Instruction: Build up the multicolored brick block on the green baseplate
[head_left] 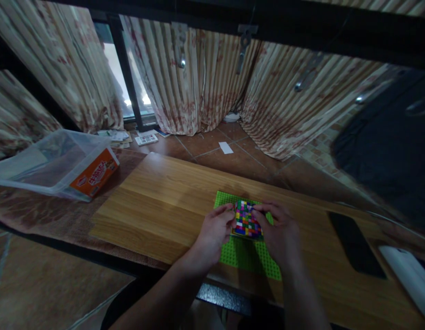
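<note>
A block of many-coloured toy bricks (246,217) is between my hands, over a green studded baseplate (240,255). My left hand (217,225) grips the block's left edge, thumb and fingers bent against it. My right hand (277,224) is at the upper right corner, with its thumb and fingers pinched together on the block's top. Whether a loose brick is between those right fingertips is too small to tell. The far side of the block is partly covered by my right hand. Bare green studs show in front of the block and behind it.
The baseplate lies on a wooden board (154,197). On the left stands a clear plastic bin (57,160) with an orange label. A black flat slab (356,244) and a white object (406,275) lie on the right. Behind are curtains (205,82) and a tiled floor.
</note>
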`<state>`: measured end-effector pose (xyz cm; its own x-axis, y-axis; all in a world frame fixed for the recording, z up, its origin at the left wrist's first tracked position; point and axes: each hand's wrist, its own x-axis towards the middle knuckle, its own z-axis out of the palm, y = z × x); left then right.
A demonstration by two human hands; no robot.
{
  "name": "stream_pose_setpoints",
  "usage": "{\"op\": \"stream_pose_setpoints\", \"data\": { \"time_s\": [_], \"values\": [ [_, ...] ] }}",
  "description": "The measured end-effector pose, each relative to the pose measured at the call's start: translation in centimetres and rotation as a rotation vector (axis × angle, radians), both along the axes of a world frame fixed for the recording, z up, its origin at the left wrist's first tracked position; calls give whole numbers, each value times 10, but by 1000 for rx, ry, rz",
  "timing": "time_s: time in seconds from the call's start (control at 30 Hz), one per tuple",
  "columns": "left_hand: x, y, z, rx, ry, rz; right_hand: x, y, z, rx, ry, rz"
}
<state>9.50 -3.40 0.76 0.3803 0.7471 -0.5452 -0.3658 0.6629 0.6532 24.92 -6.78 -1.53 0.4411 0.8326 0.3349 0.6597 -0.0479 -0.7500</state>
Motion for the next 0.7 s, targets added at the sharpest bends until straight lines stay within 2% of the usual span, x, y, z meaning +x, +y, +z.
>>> {"op": "stream_pose_setpoints", "data": {
  "time_s": [0.17, 0.33, 0.7],
  "values": [
    [4, -2, -1, 3, 29, -42, -1, 3, -8, -13, 39, 1],
    [6, -4, 0, 42, 23, -28, 0, 6, -15, -25, 172, -9],
    [9, -4, -2, 75, 33, -23, -2, 12, -16, -73, 481, -42]
  ]
}}
